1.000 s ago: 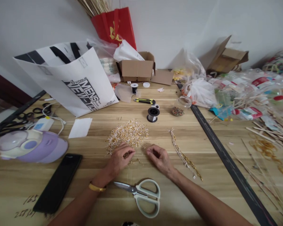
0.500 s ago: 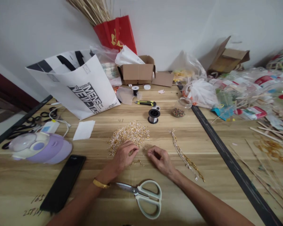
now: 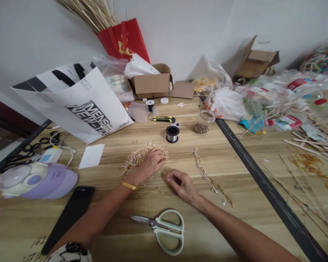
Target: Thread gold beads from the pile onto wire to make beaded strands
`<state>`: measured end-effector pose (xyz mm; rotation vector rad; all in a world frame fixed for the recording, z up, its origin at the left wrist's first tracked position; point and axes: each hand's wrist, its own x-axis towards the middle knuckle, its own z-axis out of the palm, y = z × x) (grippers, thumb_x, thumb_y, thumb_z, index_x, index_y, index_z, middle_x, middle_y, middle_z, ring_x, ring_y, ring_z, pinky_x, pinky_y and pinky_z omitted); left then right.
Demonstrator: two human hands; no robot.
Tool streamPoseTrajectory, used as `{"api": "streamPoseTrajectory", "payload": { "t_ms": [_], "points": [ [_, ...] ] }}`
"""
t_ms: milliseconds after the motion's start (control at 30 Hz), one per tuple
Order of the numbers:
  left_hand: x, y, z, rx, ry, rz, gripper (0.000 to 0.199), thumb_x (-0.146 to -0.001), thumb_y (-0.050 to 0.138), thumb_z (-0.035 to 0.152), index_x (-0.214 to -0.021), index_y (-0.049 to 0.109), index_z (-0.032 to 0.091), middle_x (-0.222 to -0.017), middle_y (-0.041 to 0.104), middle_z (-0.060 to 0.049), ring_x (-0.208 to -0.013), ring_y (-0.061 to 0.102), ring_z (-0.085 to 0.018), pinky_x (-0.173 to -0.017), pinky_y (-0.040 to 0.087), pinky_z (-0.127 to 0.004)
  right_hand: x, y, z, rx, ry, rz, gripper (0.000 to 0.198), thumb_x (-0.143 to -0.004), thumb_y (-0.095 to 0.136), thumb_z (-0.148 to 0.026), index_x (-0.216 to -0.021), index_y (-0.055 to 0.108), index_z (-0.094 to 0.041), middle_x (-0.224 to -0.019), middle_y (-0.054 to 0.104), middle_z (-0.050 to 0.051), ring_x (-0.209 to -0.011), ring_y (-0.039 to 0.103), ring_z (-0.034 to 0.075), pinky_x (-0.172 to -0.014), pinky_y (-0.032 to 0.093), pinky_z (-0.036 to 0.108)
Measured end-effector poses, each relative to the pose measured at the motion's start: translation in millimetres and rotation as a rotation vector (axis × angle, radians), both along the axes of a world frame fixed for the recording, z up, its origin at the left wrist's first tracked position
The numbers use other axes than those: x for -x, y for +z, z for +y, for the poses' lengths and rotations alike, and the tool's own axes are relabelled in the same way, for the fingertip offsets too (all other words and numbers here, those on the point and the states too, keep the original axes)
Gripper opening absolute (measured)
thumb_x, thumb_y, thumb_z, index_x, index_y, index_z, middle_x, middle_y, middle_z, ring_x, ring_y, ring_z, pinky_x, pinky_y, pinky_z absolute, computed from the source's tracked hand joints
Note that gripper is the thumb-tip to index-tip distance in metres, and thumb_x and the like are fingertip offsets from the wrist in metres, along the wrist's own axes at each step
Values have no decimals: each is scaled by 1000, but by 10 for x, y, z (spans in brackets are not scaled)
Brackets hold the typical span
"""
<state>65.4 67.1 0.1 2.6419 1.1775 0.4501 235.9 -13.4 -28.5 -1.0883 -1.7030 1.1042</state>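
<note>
My left hand [image 3: 152, 162] reaches over the right side of a pile of small gold and silver beads or links [image 3: 133, 160]. Its fingers are bent together, their tips down at the pile; what they pinch is hidden. Just to the right, my right hand [image 3: 182, 183] rests on the table with thumb and forefinger pinched. Something tiny and thin shows at its fingertips, too small to name. Below my left hand lies a short gold chain [image 3: 154, 190]. White-handled scissors [image 3: 168, 231] lie nearer me. Gold and silver chains [image 3: 209, 176] lie right of my right hand.
Behind the hands stand a wire spool [image 3: 172, 134], a utility knife [image 3: 163, 119] and a jar of beads [image 3: 204, 123]. At left are a phone [image 3: 71, 214], a purple-and-white device [image 3: 41, 180] and a white bag [image 3: 76, 105]. Plastic bottles [image 3: 287, 122] crowd the right.
My left hand has moved forward and slightly right, from the near edge of the pile onto it. My right hand stays pinched in nearly the same place. The whole view has shifted slightly.
</note>
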Motion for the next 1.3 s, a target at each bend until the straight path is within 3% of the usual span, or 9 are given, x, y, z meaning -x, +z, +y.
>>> {"api": "streamPoseTrajectory", "payload": {
  "t_ms": [400, 667, 1000, 1300],
  "points": [
    [60, -38, 16, 37, 13, -73, 16, -83, 53, 10, -73, 64, 16, -77, 64, -4, -81, 54, -18, -81, 41, -33, -6, -14, 1, 15, 7, 3, 14, -84, 52, -24, -77, 59, -15, -64, 52, 0, -57, 45, 11, -54, 36, 21],
    [201, -94, 17, 23, 119, -145, 11, -82, 57, 11, -79, 66, 16, -81, 68, -5, -82, 56, -19, -79, 43, -31, -9, -18, 0, 12, 11, 1, 15, -84, 53, -26, -76, 59, -15, -62, 51, -1, -57, 45, 11, -53, 35, 21],
    [110, -38, 8, 23, 43, -22, 15, -84, 55, 18, -73, 65, 16, -77, 64, -5, -81, 54, -19, -82, 40, -34, -4, -6, -1, 16, 10, -18, 16, -85, 52, -27, -76, 59, -16, -61, 51, -1, -56, 45, 11, -53, 35, 22],
    [182, -91, 55, 47, 92, -47, 17, -84, 53, 13, -73, 65, 16, -75, 64, -4, -77, 54, -18, -80, 41, -33, -9, 3, -2, 16, 10, -28, 15, -85, 52, -27, -76, 59, -16, -62, 51, -1, -56, 45, 12, -53, 35, 22]
  ]
}}
